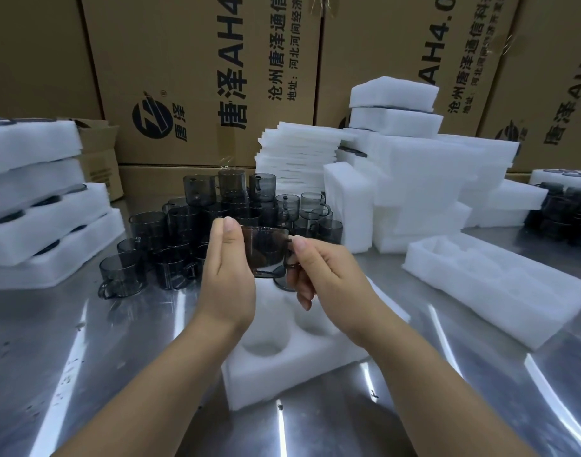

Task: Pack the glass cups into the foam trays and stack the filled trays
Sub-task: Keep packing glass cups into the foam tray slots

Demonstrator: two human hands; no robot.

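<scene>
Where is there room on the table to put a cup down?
Bare table lies near-left, between the front foam tray and the left tray stack, and near-right before the long tray. Crowded: loose cups, foam piles behind.

Bare forearms [170, 374], left hand [228, 275], right hand [328, 275], short plain nails
</scene>
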